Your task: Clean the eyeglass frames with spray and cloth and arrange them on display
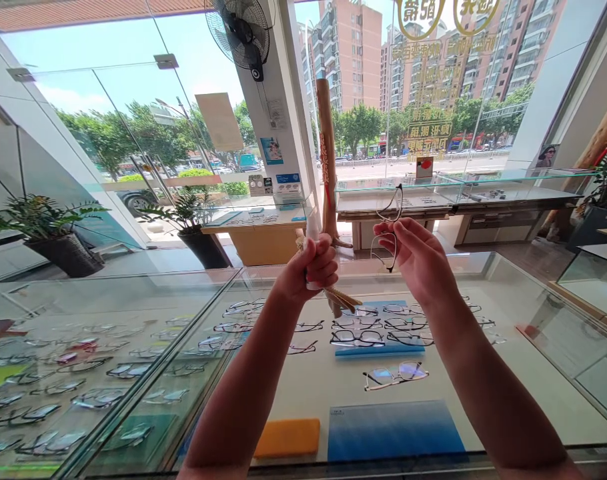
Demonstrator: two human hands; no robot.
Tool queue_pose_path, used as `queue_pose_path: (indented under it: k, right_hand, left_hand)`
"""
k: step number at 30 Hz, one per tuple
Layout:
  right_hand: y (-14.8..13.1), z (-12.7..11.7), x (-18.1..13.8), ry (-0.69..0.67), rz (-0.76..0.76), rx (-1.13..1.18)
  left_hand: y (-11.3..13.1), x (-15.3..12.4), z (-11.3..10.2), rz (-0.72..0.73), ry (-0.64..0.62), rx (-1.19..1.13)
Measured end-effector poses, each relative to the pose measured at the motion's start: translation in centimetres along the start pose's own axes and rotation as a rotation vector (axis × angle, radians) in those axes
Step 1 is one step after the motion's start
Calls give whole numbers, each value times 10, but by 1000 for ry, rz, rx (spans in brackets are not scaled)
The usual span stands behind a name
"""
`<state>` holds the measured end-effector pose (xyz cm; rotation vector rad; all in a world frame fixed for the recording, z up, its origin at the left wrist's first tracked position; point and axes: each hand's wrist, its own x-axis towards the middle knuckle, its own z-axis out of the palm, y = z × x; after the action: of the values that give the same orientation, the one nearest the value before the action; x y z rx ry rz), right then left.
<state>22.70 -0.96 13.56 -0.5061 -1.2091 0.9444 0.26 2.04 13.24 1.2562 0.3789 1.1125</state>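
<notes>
Right grip (413,257) pinches the glasses (391,205) at the frame, held up on end above the glass desk (308,380) — best to keep fingers on the rim, off the lenses, and go light, since the wire looks thin. Left grip (313,267) is clenched on a white item (313,230) — can't tell what — just left of the glasses, close but apart. Display frames (356,337) lie under the glass.

Glass display counter (548,400) with rows of spectacle frames (356,338), 1 separate pair (394,375) lying behind a blue mat (391,430) and an orange pad (287,437); 2 potted plants (48,230) and a wall fan (243,30) before windows facing apartment towers (351,53).
</notes>
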Motion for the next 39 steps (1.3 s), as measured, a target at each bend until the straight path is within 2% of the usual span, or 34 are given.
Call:
queue_pose_path:
  k: [4,8,16,22,27,35,39]
  right_hand:
    - [2,2,-1,-13,36,-19]
    - [6,4,-3,-60,73,-50]
    - [4,11,-9,-161,112,-59]
    - [-1,14,-12,-246,81,-169]
    - [-1,15,-14,-362,123,-186]
    - [1,16,-11,-375,136,-142]
    - [1,17,-11,-374,139,-117]
  left_hand:
    - [-1,-3,2,-72,-75,64]
    - [0,-4,9,-125,-71,110]
    - [1,-4,9,-89,-131,178]
    - [-8,0,8,63,6,419]
    - [-13,5,6,96,87,451]
    - [-14,6,1,46,-18,424]
    - [-17,6,1,59,12,435]
